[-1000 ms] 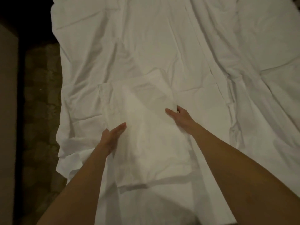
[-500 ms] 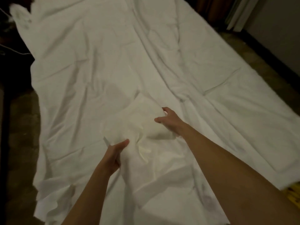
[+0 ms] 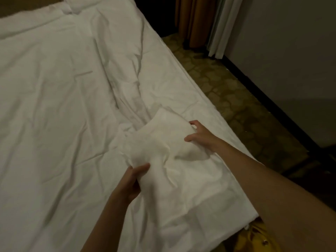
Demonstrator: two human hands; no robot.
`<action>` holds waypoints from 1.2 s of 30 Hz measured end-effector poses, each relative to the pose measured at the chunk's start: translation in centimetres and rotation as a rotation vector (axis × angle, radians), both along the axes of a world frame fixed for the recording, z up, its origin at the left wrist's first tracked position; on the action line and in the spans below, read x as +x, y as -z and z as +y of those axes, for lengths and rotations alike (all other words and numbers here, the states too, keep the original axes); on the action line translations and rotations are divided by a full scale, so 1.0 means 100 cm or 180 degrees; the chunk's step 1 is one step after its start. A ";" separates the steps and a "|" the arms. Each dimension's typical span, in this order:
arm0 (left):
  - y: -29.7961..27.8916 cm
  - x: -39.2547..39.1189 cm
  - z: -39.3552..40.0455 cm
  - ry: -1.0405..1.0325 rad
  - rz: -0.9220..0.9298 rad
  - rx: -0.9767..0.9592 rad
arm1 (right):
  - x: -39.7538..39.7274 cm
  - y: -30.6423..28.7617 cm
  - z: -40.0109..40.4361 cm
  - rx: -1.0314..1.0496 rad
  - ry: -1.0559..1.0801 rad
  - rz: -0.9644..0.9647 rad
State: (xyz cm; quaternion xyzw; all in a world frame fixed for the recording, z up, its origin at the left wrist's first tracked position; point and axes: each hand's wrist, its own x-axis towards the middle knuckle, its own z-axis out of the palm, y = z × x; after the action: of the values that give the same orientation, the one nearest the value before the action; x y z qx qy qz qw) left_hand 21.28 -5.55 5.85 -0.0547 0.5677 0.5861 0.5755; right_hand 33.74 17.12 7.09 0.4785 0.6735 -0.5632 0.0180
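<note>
A small white folded cloth (image 3: 163, 142), perhaps a pillowcase, lies bunched on a large white bed sheet (image 3: 54, 106) spread flat. My left hand (image 3: 133, 180) grips the cloth's near left edge, thumb on top, and the fabric is gathered into folds there. My right hand (image 3: 198, 136) holds the cloth's far right edge, thumb and fingers curled around it. The cloth is lifted slightly between both hands.
The sheet's right edge runs diagonally beside a dark patterned carpet (image 3: 236, 91). Curtains (image 3: 198, 20) and a grey wall (image 3: 291, 51) stand at the upper right. Something yellow (image 3: 258, 239) shows at the bottom right under the sheet's corner.
Both hands went from resting flat on the cloth to gripping its edges and bunching it up. The view has swung right, bringing carpet, curtains and wall into sight.
</note>
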 end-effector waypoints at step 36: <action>0.140 0.165 0.085 0.2040 0.0236 -0.2108 | 0.221 0.127 0.097 0.0570 -0.0192 -0.2187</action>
State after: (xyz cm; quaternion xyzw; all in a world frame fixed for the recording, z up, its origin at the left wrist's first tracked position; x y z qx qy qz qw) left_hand 37.82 2.91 -8.16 -0.0364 0.7329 0.1673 0.6584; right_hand 55.88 26.84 -5.59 0.6195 0.6887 -0.3072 0.2181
